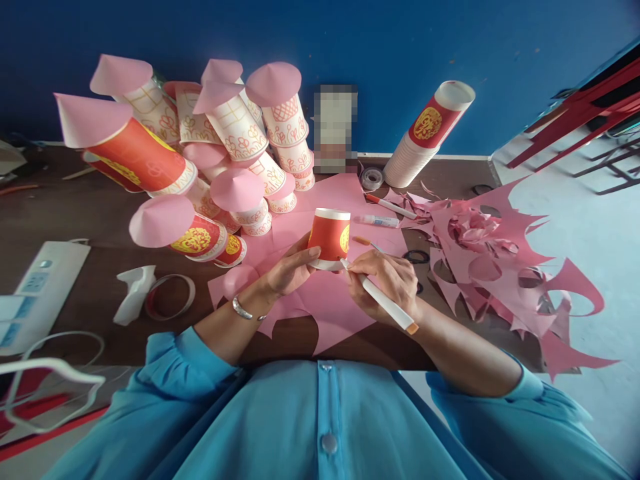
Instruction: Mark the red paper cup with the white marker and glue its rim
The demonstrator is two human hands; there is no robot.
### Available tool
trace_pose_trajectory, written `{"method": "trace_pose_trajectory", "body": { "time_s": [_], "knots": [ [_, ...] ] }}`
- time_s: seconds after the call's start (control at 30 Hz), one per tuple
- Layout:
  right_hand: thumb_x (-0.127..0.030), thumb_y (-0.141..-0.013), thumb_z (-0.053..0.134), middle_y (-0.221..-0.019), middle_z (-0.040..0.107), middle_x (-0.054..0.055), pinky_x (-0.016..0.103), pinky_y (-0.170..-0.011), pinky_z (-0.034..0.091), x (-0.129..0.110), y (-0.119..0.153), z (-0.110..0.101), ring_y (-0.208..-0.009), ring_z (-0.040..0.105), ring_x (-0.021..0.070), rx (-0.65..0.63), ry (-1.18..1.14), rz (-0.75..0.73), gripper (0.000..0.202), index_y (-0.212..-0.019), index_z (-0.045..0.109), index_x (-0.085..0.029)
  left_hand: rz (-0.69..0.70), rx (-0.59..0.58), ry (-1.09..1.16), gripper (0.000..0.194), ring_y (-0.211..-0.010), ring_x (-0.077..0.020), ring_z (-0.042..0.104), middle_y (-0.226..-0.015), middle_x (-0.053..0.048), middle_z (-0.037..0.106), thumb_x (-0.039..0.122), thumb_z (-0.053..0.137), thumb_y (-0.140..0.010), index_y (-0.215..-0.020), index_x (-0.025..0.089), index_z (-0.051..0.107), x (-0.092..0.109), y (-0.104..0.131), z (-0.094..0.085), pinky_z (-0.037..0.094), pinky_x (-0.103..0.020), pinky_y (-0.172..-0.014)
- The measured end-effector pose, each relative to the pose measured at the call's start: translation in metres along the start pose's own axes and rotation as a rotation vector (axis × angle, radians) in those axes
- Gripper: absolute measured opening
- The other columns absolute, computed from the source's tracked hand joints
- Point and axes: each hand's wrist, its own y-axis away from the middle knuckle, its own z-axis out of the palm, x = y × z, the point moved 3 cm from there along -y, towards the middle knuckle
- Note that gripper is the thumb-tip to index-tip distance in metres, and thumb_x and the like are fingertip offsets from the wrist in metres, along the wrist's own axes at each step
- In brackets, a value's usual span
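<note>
A red paper cup [326, 233] with a yellow emblem and white bands at both ends is in my left hand [295, 265], whose fingers close around its left side. The cup stands with its wide rim downward, above pink paper. A white marker [385, 303] with an orange end is gripped like a pen in my right hand [387, 277]. Its tip is at the white rim, low on the cup's right side; whether it touches I cannot tell. Under both hands lie pink paper sheets [330, 320]. An orange-handled tool [363, 241] lies just behind my right hand.
Stacked paper cups with pink cone tops [237, 190] crowd the back left. A tall cup stack [413, 153] stands at the back right. Pink paper scraps [480, 253] cover the right side. A power strip [43, 293], tape roll [170, 297] and white tape dispenser [134, 293] lie left.
</note>
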Motion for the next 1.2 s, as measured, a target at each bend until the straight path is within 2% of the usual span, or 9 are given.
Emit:
{"method": "trace_pose_trajectory", "body": {
  "time_s": [0.27, 0.67, 1.2],
  "knots": [
    [-0.011, -0.104, 0.068, -0.077, 0.077, -0.003, 0.024, -0.057, 0.058, -0.0014, 0.0008, 0.0005, -0.059, 0.073, 0.0141, 0.014, 0.009, 0.014, 0.017, -0.107, 0.061, -0.026, 0.002, 0.0, -0.015, 0.072, -0.123, -0.0358, 0.083, -0.123, -0.011, 0.089, 0.063, 0.092, -0.091, -0.149, 0.025, 0.074, -0.0014, -0.0003, -0.0015, 0.062, -0.048, -0.106],
    [-0.011, -0.105, 0.067, -0.078, 0.078, -0.003, 0.024, -0.058, 0.059, -0.0018, 0.0004, 0.0003, -0.061, 0.075, 0.0145, 0.008, -0.002, 0.009, 0.016, -0.107, 0.062, -0.026, 0.004, -0.004, -0.019, 0.073, -0.129, -0.0382, 0.081, -0.123, -0.013, 0.088, 0.064, 0.091, -0.091, -0.15, 0.024, 0.074, 0.0001, -0.0004, -0.0001, 0.061, -0.05, -0.11],
    [-0.012, -0.105, 0.067, -0.077, 0.077, -0.004, 0.023, -0.057, 0.057, -0.0017, 0.001, 0.0016, -0.058, 0.074, 0.0137, 0.008, 0.01, 0.02, 0.017, -0.107, 0.061, -0.027, -0.006, 0.001, -0.031, 0.074, -0.13, -0.0386, 0.081, -0.129, -0.014, 0.088, 0.066, 0.091, -0.09, -0.148, 0.024, 0.075, -0.0007, -0.0005, 0.0003, 0.063, -0.048, -0.107]
  ]
}}
